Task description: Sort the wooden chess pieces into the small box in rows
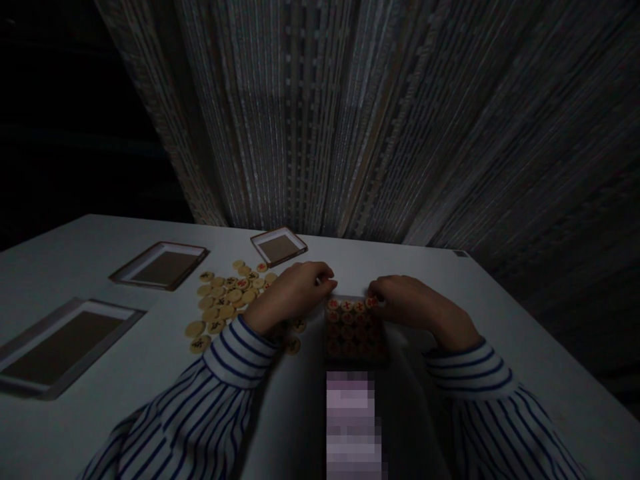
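A small box (385,357) lies before me, filled with rows of round Chinese chess pieces (347,331) with red characters. My right hand (417,303) is at its far right corner, fingers curled against a red-marked chess piece (371,303) in the top row. My left hand (295,293) hovers by the far left corner, thumb and forefinger slightly apart with nothing visible between them. Left of that hand, a loose heap of wooden chess pieces (227,293) spreads over the table, with black or red characters or plain sides up. My left forearm hides part of the heap.
Three shallow trays or lids stand on the white table (165,340): a large one (137,317) at near left, another (203,257) behind it, and a small one (299,255) farther back. A string curtain (320,133) hangs behind the table. The room is dim.
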A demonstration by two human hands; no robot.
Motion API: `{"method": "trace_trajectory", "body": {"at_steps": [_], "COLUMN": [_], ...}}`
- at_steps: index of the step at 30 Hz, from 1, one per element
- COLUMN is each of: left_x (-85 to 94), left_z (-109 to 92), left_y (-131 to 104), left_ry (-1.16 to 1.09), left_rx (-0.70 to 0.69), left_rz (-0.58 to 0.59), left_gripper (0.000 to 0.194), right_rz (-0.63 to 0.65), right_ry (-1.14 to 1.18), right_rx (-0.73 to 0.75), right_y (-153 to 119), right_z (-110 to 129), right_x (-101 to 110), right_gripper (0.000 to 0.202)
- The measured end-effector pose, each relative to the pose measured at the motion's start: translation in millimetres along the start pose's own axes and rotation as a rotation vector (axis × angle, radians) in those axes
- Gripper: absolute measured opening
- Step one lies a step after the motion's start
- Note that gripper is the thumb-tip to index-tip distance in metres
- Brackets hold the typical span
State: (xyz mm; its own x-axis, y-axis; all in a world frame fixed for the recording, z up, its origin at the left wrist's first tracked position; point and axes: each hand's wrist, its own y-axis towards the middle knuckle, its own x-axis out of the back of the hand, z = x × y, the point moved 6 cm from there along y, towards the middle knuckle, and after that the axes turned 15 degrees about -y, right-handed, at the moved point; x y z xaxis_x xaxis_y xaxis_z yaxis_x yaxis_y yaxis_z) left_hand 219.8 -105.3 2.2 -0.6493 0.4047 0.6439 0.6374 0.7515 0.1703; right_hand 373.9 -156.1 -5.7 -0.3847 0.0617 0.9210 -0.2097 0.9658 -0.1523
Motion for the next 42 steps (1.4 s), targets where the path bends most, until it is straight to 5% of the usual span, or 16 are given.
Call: {"method": "trace_trajectory", "body": {"at_steps": [42], "left_x": [-3.6], "left_z": [0], "left_y": [-1], "left_ry": [0.033], "left_rx": [0.011], "left_rz": [0.035], "left_gripper": [0.03], "right_rz": [0.049], "right_ry": [-0.112], "right_rx": [-0.032], "right_y": [5], "right_z": [4], "right_x": [-10], "right_gripper": [0.024]}}
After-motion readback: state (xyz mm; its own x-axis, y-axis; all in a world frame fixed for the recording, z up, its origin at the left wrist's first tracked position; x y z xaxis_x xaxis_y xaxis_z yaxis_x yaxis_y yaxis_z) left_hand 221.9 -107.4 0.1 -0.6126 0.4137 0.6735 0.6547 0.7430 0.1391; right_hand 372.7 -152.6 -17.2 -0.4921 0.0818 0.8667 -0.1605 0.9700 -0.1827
